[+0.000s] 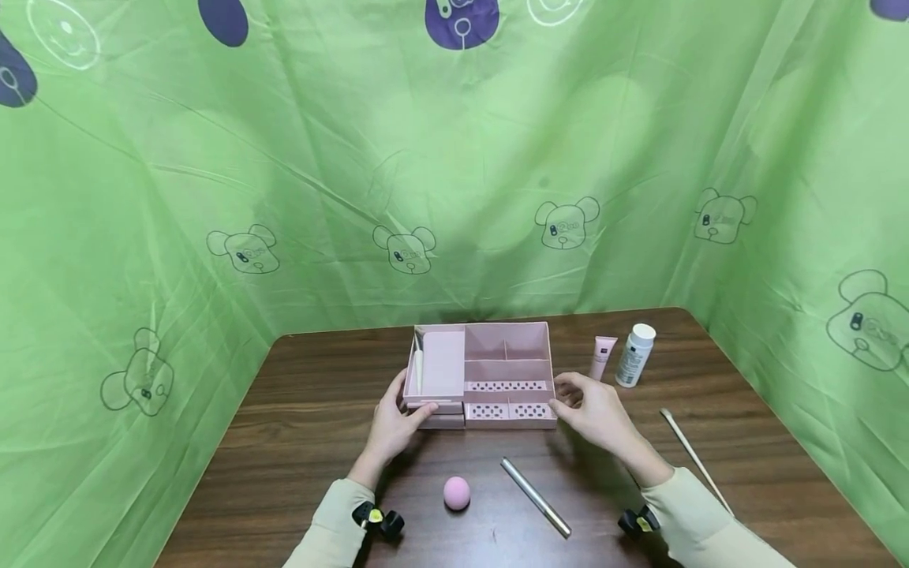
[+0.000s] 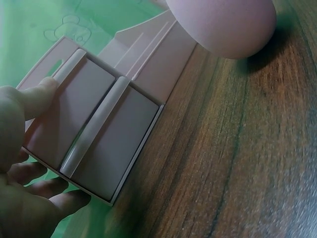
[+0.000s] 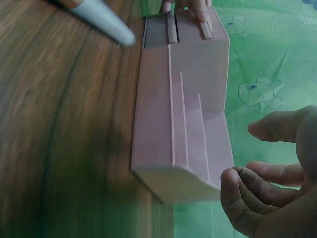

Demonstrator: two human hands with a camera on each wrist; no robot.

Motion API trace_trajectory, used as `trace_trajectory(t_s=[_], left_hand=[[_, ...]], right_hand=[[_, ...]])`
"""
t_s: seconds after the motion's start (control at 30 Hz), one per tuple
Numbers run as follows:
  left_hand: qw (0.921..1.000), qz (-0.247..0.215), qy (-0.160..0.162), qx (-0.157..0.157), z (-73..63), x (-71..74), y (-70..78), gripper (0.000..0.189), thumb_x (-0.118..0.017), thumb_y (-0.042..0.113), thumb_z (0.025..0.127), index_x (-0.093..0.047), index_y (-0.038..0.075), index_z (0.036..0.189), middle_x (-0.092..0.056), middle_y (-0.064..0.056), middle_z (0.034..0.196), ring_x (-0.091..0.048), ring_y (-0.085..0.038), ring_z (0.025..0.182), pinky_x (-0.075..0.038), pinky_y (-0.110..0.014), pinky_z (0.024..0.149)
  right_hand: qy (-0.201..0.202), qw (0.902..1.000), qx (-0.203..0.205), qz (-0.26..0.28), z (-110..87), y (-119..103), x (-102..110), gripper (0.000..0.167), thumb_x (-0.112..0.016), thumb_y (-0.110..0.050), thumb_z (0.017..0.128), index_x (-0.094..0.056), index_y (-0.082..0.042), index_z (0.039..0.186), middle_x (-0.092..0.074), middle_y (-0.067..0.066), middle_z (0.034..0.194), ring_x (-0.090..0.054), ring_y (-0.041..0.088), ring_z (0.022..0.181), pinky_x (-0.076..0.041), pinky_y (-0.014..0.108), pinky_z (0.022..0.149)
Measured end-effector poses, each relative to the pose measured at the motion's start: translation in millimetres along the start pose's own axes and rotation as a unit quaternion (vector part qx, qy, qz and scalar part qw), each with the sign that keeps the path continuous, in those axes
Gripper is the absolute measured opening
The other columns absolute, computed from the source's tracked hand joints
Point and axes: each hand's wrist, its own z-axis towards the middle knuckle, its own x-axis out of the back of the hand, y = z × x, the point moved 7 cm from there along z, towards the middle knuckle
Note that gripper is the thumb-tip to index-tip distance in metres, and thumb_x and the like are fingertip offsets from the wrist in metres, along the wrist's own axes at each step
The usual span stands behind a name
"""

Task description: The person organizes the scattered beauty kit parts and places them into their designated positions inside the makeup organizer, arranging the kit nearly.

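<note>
Sleeves (image 1: 330, 517): pale, nearest the camera; on each you wear a black wrist device (image 1: 390, 525) with a yellow patch.
Pink organiser (image 1: 444, 363): on the wood-grain counter (image 1: 319, 473) between your hands; take it as the clock's centre, 12 pointing away from you. Two drawers (image 2: 72, 104) with bar handles sit under the tray at its left, compartments fill its right, and dark-spotted panels (image 1: 504, 386) show in the front rows.
Slim pale item (image 1: 419, 371): inside the organiser's tray, along the left wall.
Left hand (image 1: 390, 426): at 8 o'clock, clamped on the organiser's left end, your thumb over the front and your fingers round the side.
Right hand (image 1: 600, 410): just past 3 o'clock, at the near right corner; your thumb and fingers stand apart, and whether the tips touch the wall cannot be told.
Pink ball (image 1: 457, 493): just past 6 o'clock.
Silver pen (image 1: 536, 497): 5 o'clock, lying aslant.
Pink squeeze tube (image 1: 602, 357): 3 o'clock, flat end up, its dark print too small to read.
White bottle (image 1: 634, 359): 3 o'clock, farther out, upright and capped; the print is unreadable.
Long pale stick (image 1: 696, 461): near 4 o'clock.
Green cloth (image 1: 469, 173): 12 o'clock, with outlined bear heads whose lettering is unclear.
</note>
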Motion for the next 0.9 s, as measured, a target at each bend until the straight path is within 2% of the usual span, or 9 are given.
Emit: trace_trajectory(t_s=[0.13, 0.27, 0.5, 0.73, 0.9], left_hand=[[0.9999, -0.009, 0.002, 0.012, 5.7, -2.3, -19.4, 0.084, -0.081, 0.009, 0.079, -0.035, 0.003, 0.149, -0.049, -0.024, 0.142, -0.051, -0.036, 0.128, -0.050, -0.043, 0.101], [0.9998, -0.012, 0.007, 0.015, 10.8, -3.2, -35.5, 0.085, -0.083, 0.014, 0.077, -0.037, 0.010, 0.148, -0.050, -0.019, 0.143, -0.052, -0.030, 0.128, -0.048, -0.038, 0.104], [0.9998, -0.016, 0.013, 0.000, 10.7, -0.6, -35.7, 0.084, -0.085, 0.020, 0.075, -0.041, 0.011, 0.146, -0.052, -0.016, 0.141, -0.054, -0.028, 0.127, -0.049, -0.036, 0.103], [0.9997, -0.013, 0.003, 0.019, 10.6, -1.5, -37.6, 0.085, -0.083, 0.015, 0.077, -0.037, 0.010, 0.149, -0.048, -0.018, 0.145, -0.051, -0.030, 0.130, -0.049, -0.036, 0.102], [0.9999, -0.007, -0.005, 0.014, 4.6, -0.1, -14.9, 0.083, -0.081, 0.011, 0.080, -0.035, 0.003, 0.149, -0.047, -0.021, 0.145, -0.050, -0.032, 0.130, -0.048, -0.039, 0.103]], right_hand=[[0.000, 0.9998, -0.013, -0.016, -6.5, 14.5, 7.2, 0.030, -0.077, -0.013, 0.079, -0.068, -0.004, 0.106, -0.073, 0.008, 0.090, -0.067, 0.013, 0.072, -0.056, 0.025, 0.064], [-0.002, 0.9992, -0.024, -0.033, -12.7, 26.7, 14.9, 0.031, -0.077, -0.014, 0.079, -0.068, -0.004, 0.106, -0.073, 0.010, 0.091, -0.067, 0.014, 0.072, -0.055, 0.024, 0.063], [0.001, 0.9974, -0.027, -0.067, -21.1, 39.7, 24.4, 0.033, -0.078, -0.015, 0.079, -0.068, -0.004, 0.107, -0.073, 0.007, 0.089, -0.068, 0.014, 0.071, -0.055, 0.029, 0.064], [-0.007, 0.9947, -0.050, -0.089, -33.3, 50.6, 28.7, 0.034, -0.078, -0.015, 0.078, -0.068, -0.004, 0.108, -0.073, 0.006, 0.086, -0.068, 0.014, 0.070, -0.053, 0.033, 0.063], [-0.018, 0.9930, -0.059, -0.100, -38.7, 57.2, 29.1, 0.035, -0.078, -0.014, 0.077, -0.068, -0.002, 0.108, -0.071, 0.003, 0.077, -0.066, 0.014, 0.068, -0.051, 0.030, 0.059]])
